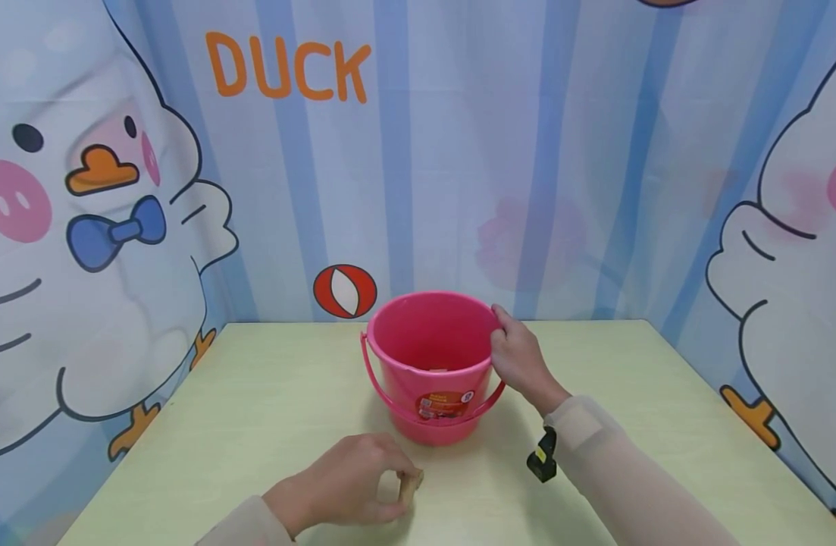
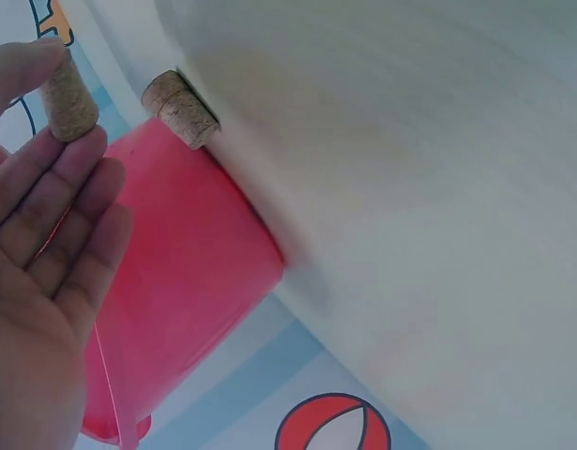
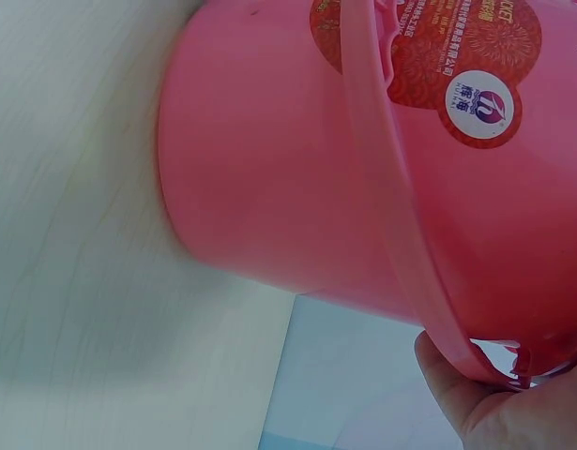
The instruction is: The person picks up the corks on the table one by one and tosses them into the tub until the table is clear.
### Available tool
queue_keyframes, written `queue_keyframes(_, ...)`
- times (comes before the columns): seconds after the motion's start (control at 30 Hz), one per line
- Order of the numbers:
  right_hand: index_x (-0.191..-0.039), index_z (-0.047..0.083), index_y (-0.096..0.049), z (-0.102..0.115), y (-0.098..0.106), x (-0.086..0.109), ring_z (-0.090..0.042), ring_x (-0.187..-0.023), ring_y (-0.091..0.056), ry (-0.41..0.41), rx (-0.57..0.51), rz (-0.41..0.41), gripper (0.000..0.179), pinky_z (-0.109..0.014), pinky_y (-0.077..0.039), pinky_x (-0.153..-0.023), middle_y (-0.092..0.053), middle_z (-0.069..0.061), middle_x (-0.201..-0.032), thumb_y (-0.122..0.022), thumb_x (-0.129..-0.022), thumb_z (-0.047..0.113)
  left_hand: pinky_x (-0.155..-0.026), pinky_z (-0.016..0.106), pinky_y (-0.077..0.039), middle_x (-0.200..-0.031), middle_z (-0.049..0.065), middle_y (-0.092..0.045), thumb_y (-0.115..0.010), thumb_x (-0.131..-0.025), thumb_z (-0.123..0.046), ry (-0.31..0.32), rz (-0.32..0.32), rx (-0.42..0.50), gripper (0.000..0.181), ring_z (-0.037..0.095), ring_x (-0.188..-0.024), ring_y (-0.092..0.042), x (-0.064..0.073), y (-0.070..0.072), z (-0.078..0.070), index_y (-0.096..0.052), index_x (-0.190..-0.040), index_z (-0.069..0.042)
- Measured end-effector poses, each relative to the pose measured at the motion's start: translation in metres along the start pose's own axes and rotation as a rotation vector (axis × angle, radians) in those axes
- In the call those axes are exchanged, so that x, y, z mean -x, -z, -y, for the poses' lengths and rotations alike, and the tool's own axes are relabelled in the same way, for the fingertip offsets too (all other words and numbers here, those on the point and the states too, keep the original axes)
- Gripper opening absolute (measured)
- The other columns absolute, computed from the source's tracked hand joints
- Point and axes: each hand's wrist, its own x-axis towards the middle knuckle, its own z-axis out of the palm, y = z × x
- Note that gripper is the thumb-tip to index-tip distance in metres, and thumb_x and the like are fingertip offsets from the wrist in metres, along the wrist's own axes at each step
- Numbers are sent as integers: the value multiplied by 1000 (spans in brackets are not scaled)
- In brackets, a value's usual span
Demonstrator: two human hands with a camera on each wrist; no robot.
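My left hand (image 1: 352, 479) pinches a tan cork (image 2: 69, 98) between thumb and fingertips, low over the table in front of a pink bucket (image 1: 434, 390). A second cork (image 2: 180, 110) lies on its side on the table in the left wrist view, overlapping the bucket's lower part there. With my right hand (image 1: 523, 355) I grip the bucket's rim at its right side, where the handle joins. The bucket stands upright, its handle (image 1: 371, 373) hanging down across the front. A small pale bit shows inside it just above the front rim; most of its inner bottom is hidden.
The pale yellow table (image 1: 288, 371) reaches back to a blue striped curtain (image 1: 445, 152) printed with ducks. On the bucket's front is a red label (image 1: 443, 404). A black strap piece (image 1: 543, 455) hangs from my right wrist.
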Motion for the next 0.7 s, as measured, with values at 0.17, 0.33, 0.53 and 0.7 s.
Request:
queue_keyframes(0.17,-163,4,-20,0,0,0,-36,-132,-51,4,-1,-3,62,-47,-55,-98,-37,-18,-161,-38,-105,13,-83,23,-56,-96,-23,-68,-84,-85,-31,-9,-81,19,21,1,-89,-63,1,3,-1,-77,-104,-24)
queue_keyframes(0.33,-163,4,-20,0,0,1,-37,-135,-49,7,-6,-1,62,-47,-55,-99,-36,-17,-162,-37,-104,14,-81,22,-56,-92,-20,-67,-86,-84,-28,-55,-207,17,20,1,-88,-60,0,6,-1,-74,-100,-24)
queue_keyframes(0.53,-163,3,-20,-1,0,1,-37,-135,-49,14,-3,0,61,-48,-53,-101,-36,-19,-162,-36,-105,12,-83,23,-57,-93,-21,-68,-85,-84,-36,-110,-341,-12,21,2,-92,-62,-2,9,-1,-68,-91,-27)
queue_keyframes(0.7,-163,3,-20,0,0,1,-37,-134,-49,18,5,-3,61,-48,-53,-100,-36,-19,-162,-37,-105,12,-85,26,-58,-103,-15,-73,-86,-83,-37,-107,-422,-48,27,1,-98,-64,-3,17,-3,-74,-103,-24)
